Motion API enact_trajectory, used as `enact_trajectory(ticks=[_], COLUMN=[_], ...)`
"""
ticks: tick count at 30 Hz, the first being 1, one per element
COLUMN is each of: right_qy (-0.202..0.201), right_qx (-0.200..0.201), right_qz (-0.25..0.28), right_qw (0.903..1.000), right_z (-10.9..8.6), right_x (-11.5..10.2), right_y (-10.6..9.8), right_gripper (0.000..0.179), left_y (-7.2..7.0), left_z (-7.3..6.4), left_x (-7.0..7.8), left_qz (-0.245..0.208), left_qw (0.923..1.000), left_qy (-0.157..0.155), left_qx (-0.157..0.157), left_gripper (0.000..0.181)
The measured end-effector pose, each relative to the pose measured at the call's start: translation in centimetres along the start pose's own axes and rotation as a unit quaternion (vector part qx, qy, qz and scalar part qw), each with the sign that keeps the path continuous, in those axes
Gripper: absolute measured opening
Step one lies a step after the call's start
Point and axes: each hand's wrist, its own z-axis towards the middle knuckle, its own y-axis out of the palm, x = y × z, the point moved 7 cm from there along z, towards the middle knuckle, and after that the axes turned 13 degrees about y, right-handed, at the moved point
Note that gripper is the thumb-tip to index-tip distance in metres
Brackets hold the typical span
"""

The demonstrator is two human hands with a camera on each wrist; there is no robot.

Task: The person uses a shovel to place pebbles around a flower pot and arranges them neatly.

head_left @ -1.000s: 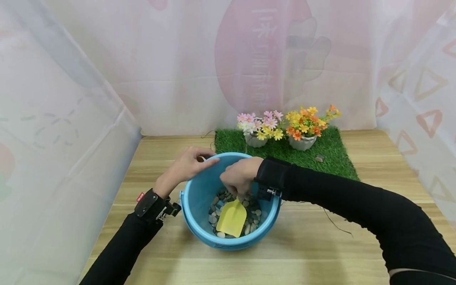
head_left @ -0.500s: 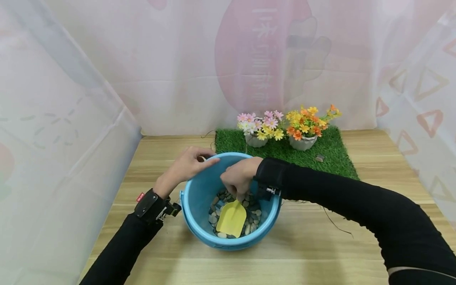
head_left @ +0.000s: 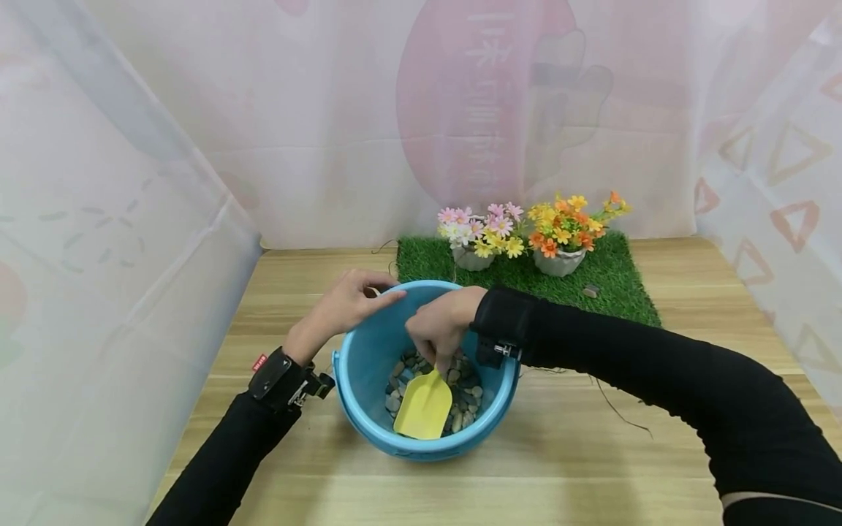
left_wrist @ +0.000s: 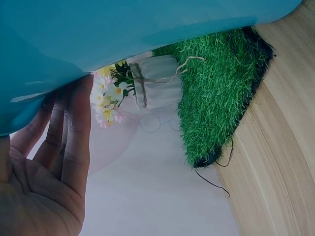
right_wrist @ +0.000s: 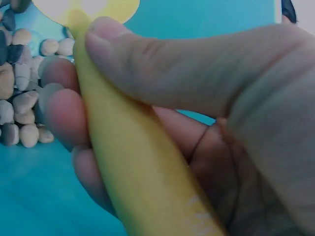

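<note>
A light-blue bucket (head_left: 358,416) with pebbles (head_left: 468,409) on its bottom stands on the wooden table in the head view. At its far left rim, my left hand (head_left: 345,303) holds the edge, the thumb over the rim and the fingers along the outer wall (left_wrist: 74,132). My right hand (head_left: 442,321) reaches down inside and grips the handle (right_wrist: 133,147) of a yellow toy shovel (head_left: 424,409). In the right wrist view the thumb presses along the handle and the fingers wrap beneath it. The shovel's blade lies over the pebbles, hiding some of them.
Behind the bucket lies a green artificial grass mat (head_left: 618,281) bearing two flower pots, one with pink and yellow flowers (head_left: 483,230), one with orange and yellow (head_left: 566,226). A small stone (head_left: 590,291) rests on the mat. Printed cloth walls (head_left: 316,131) enclose the table.
The shovel's blade has shifted slightly left and towards the near side of the bucket, over the pebbles. My left hand and the bucket have stayed in place.
</note>
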Motion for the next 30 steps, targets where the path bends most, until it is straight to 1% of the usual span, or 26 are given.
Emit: enact_trajectory(ticks=[3,5,8,10,12,14,17,19,20,22,24,27,30], right_qy=[-0.006,-0.010,-0.005,0.006,0.024,0.045,0.083,0.098,0.101,0.100,0.095,0.089,0.085], right_qx=[0.001,0.000,-0.001,0.009,0.043,0.095,0.168,0.196,0.198,0.192,0.168,0.097,0.026], right_qz=[-0.003,0.000,0.007,0.007,-0.008,-0.037,-0.090,-0.120,-0.130,-0.137,-0.125,-0.079,-0.051], right_qw=[1.0000,1.0000,1.0000,0.9999,0.9988,0.9938,0.9780,0.9683,0.9663,0.9665,0.9731,0.9881,0.9947], right_z=[0.4,0.3,-0.7,-1.8,-3.2,-4.4,-5.6,-5.6,-5.6,-5.3,-4.8,-3.7,-2.2], right_x=[-0.1,-0.2,-0.6,-1.0,-1.8,-2.5,-3.4,-3.7,-3.9,-4.0,-3.8,-2.9,-1.5], right_y=[0.4,0.4,-0.1,-0.7,-1.6,-2.4,-3.2,-3.2,-3.1,-2.7,-2.3,-1.3,-0.1], right_gripper=[0.011,0.012,0.012,0.014,0.015,0.013,0.008,0.008,0.008,0.009,0.007,0.007,0.013], left_y=[0.1,0.1,0.0,0.0,-0.1,-0.2,-0.2,-0.2,-0.1,-0.1,0.0,-0.1,0.0], left_z=[0.0,-0.1,0.0,0.1,0.2,0.3,0.2,0.2,0.2,0.2,0.2,0.2,0.1], left_x=[0.0,0.0,-0.1,0.0,0.0,0.1,0.1,0.2,0.2,0.2,0.2,0.3,0.3], left_qz=[-0.002,-0.001,-0.004,-0.005,-0.005,-0.003,-0.001,-0.002,-0.002,-0.001,-0.001,-0.002,-0.004], left_qw=[1.0000,1.0000,1.0000,1.0000,1.0000,1.0000,1.0000,1.0000,1.0000,1.0000,1.0000,1.0000,1.0000], left_qy=[-0.001,-0.004,-0.004,-0.001,0.002,0.003,0.004,0.006,0.005,0.006,0.006,0.007,0.007], left_qx=[-0.002,-0.001,-0.001,0.001,0.002,0.004,0.004,0.001,0.000,-0.002,-0.002,0.001,0.003], left_gripper=[0.019,0.019,0.017,0.017,0.017,0.017,0.017,0.018,0.018,0.018,0.017,0.016,0.016])
